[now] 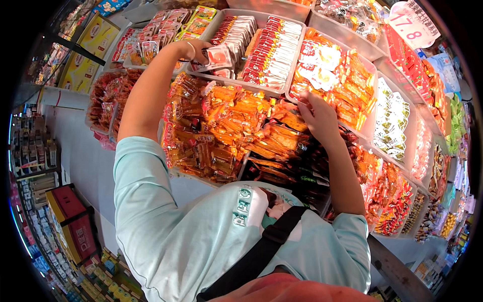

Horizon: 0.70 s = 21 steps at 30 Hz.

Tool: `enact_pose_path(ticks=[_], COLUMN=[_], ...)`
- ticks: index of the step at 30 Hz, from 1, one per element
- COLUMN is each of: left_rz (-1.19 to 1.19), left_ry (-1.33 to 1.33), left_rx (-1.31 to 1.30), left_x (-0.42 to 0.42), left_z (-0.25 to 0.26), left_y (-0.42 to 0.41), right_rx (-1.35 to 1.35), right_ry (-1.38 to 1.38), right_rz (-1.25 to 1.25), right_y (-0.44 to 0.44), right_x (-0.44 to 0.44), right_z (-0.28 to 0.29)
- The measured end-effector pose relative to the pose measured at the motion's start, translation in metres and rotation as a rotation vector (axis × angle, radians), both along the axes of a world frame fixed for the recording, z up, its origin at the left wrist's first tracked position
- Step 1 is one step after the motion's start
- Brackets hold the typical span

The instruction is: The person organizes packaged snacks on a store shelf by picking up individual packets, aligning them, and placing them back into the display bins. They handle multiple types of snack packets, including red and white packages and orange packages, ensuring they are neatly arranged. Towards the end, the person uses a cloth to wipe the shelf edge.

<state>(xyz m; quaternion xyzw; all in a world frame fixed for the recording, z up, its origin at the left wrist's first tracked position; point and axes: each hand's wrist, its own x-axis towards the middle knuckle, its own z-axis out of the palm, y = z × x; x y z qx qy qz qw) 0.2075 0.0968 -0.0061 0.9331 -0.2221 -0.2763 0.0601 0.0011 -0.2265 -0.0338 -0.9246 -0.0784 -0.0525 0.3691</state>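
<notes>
My left hand (pixel 196 52), with a band at the wrist, grips a flat clear-fronted snack packet (pixel 219 56) with a reddish piece showing inside. The packet is tilted over the front left corner of a translucent plastic bin (pixel 257 86), where rows of red-and-white packets (pixel 269 53) stand on edge. My right hand (pixel 320 115) is at the front corner of the neighbouring bin of orange snack packets (pixel 353 90), thumb and fingers apart with nothing seen in them. Whether its fingertips touch the rim or the packets is unclear.
Wrapped orange-brown snacks (pixel 222 117) fill a low bin nearest my body. White-and-green packets (pixel 391 117) lie in a bin at right. A pink price sign (pixel 413 26) stands at upper right. Left of the display are grey floor (pixel 81 139) and a red-and-yellow carton (pixel 73 222).
</notes>
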Motion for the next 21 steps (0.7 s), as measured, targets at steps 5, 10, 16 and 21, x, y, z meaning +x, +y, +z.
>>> enact_pose_path(ticks=[5, 10, 16, 21], left_rz=[-0.025, -0.087, -0.125, -0.004], left_ry=[0.263, 0.146, 0.066, 0.138], left_rx=[0.053, 0.295, 0.229, 0.253], left_x=[0.02, 0.024, 0.014, -0.005], left_z=[-0.004, -0.023, -0.034, -0.028], left_y=[0.004, -0.007, -0.01, -0.008], right_rx=[0.0, -0.011, -0.037, -0.039], right_ry=[0.05, 0.022, -0.008, -0.043], right_rz=[0.015, 0.048, -0.002, 0.045], right_y=[0.0, 0.002, -0.007, -0.006], right_x=[-0.001, -0.003, -0.007, -0.007], right_z=[-0.001, 0.002, -0.001, -0.001])
